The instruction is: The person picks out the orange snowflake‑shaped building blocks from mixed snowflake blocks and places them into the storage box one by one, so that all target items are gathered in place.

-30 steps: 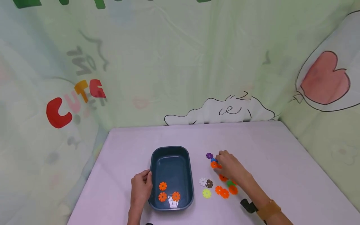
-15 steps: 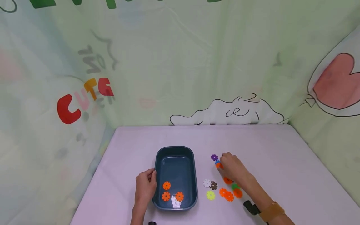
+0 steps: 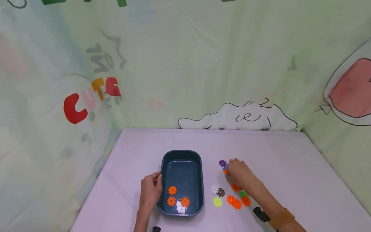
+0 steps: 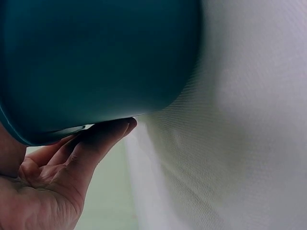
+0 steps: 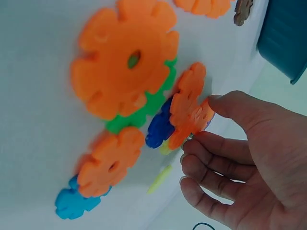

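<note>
My left hand (image 3: 151,190) grips the left rim of a dark blue tray (image 3: 182,167), thumb at the rim and fingers against the outer wall. In the left wrist view, the fingers (image 4: 96,143) lie along the tray's side. Three orange snowflake discs (image 3: 172,190) lie inside the tray's near end. Right of it, my right hand (image 3: 242,174) reaches into a scattered group of discs. Its thumb and index finger pinch an orange snowflake disc (image 5: 202,116), seen in the right wrist view; the other fingers are loosely bent. A dark blue disc (image 5: 160,125) lies close beside it.
Between tray and right hand lie white (image 3: 214,189), brown (image 3: 221,192) and yellow (image 3: 217,202) discs. Several orange discs (image 3: 236,204) and a green disc (image 3: 242,194) lie under the right forearm. A purple disc (image 3: 222,163) lies beyond the fingertips. Printed cloth hangs behind the table.
The head view has shifted, moving the whole scene rightward. My right hand has edged slightly left over the discs, covering more of the orange and blue ones. The left hand stays on the tray.
</note>
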Available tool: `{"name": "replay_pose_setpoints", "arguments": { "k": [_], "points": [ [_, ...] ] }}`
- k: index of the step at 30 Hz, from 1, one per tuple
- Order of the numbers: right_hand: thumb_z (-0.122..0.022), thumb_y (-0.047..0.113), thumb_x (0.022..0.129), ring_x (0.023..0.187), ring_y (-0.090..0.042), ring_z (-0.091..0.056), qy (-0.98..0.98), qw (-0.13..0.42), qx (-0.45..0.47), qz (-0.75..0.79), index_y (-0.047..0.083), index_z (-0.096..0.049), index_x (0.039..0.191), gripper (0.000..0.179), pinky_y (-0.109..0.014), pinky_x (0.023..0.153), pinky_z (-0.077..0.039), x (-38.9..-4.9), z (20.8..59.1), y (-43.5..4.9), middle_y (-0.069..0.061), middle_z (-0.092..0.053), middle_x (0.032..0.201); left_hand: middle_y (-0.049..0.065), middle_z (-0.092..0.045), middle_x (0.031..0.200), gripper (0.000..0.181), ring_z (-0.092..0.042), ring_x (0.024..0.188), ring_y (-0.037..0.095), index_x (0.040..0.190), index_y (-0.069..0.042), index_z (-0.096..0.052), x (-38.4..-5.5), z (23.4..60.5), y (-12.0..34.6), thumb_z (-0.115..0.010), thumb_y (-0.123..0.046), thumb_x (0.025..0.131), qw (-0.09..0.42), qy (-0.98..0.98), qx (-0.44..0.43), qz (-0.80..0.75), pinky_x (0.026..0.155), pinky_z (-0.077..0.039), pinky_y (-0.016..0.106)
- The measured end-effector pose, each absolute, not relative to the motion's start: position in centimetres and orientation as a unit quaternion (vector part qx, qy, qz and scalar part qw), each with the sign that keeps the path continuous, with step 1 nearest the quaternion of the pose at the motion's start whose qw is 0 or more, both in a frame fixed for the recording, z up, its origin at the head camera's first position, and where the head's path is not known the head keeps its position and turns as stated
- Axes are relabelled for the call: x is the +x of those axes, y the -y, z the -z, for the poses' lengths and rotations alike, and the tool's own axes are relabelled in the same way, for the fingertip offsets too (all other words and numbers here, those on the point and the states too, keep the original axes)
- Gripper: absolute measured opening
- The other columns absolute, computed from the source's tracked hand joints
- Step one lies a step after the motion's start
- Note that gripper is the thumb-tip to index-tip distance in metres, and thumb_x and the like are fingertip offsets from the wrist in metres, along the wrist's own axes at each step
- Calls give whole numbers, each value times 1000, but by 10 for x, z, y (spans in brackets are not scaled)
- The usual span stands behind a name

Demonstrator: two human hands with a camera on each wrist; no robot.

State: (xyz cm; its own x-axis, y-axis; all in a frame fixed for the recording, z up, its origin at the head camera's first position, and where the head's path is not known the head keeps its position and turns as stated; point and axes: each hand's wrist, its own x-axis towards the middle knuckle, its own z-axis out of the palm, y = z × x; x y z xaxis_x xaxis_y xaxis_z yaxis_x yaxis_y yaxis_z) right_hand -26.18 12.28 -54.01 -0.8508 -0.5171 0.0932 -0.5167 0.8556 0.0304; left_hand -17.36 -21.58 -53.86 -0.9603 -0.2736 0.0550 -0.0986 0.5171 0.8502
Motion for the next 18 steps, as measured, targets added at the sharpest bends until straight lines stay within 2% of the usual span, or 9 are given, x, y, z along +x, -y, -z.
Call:
{"name": "replay_pose_setpoints", "arguments": {
  "k": [12,18],
  "points": [
    [-92,14,85,71,-21,-50,965,23,261,-32,1,-69,78,27,-32,61,-56,-265,541,-128,-6,-58,75,23,-79,110,31,-78,89,27,132,12,-70,-180,538,213,-64,-6,108,86,869,113,473,82,-66,39],
    [-92,12,84,67,-18,-46,962,16,267,-56,2,-67,76,29,-27,58,-49,-267,540,-125,-3,-53,71,22,-79,107,31,-75,84,24,133,12,-69,-175,539,216,-63,-6,108,86,866,117,478,79,-66,34]
  ]
}}
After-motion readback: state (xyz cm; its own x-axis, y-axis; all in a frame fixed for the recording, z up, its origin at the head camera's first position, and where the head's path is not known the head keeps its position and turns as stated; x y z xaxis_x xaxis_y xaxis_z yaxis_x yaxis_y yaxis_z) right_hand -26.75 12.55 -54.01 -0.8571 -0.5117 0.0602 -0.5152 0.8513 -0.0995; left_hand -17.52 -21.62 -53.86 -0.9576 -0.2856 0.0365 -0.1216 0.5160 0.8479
